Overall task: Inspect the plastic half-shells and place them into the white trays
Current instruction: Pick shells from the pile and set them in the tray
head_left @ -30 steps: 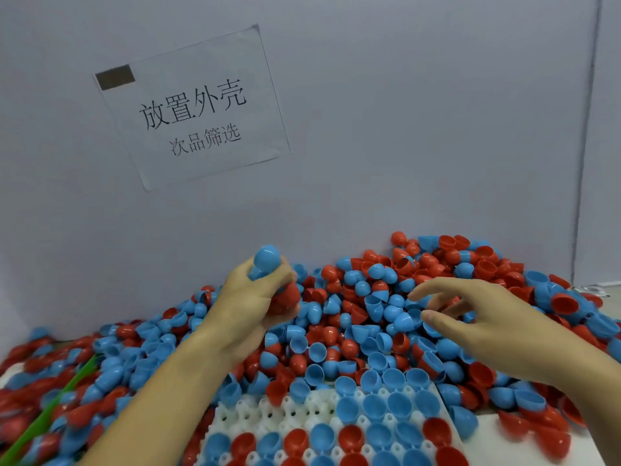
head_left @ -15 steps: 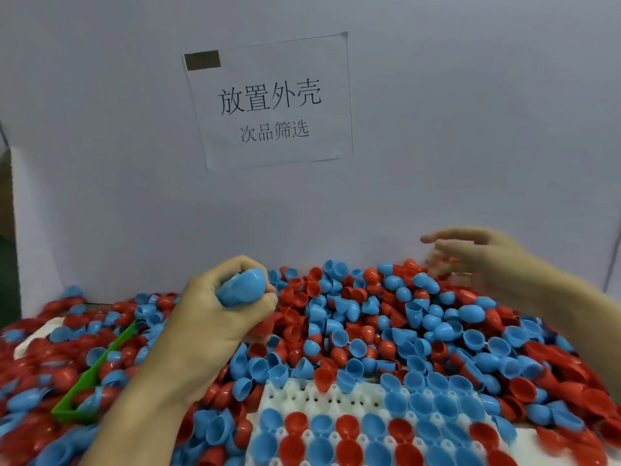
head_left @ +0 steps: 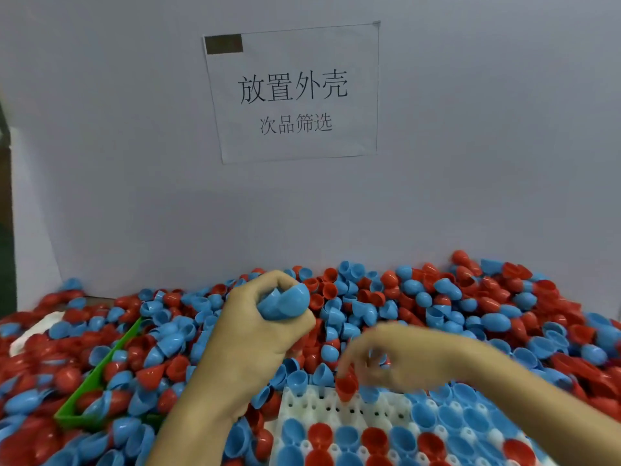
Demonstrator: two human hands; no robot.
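A deep heap of red and blue plastic half-shells point(head_left: 437, 307) covers the table up to the wall. My left hand point(head_left: 258, 341) is raised over the heap, closed around a stack of blue half-shells point(head_left: 285, 304). My right hand point(head_left: 396, 361), blurred by motion, hovers over the far edge of the white tray point(head_left: 316, 403) and pinches a red half-shell point(head_left: 346, 386) with fingertips pointing down. The tray's pockets nearer me hold red and blue shells, open side up; its far row shows bare white pockets.
A green bin point(head_left: 97, 381), half buried in shells, lies to the left of my left forearm. A white wall with a printed paper sign point(head_left: 292, 95) stands right behind the heap. Something white point(head_left: 40, 326) pokes out at the far left.
My right hand came down from the back right of the heap to the tray's far edge, now with a red half-shell. The left hand kept its blue shells; the view swung left.
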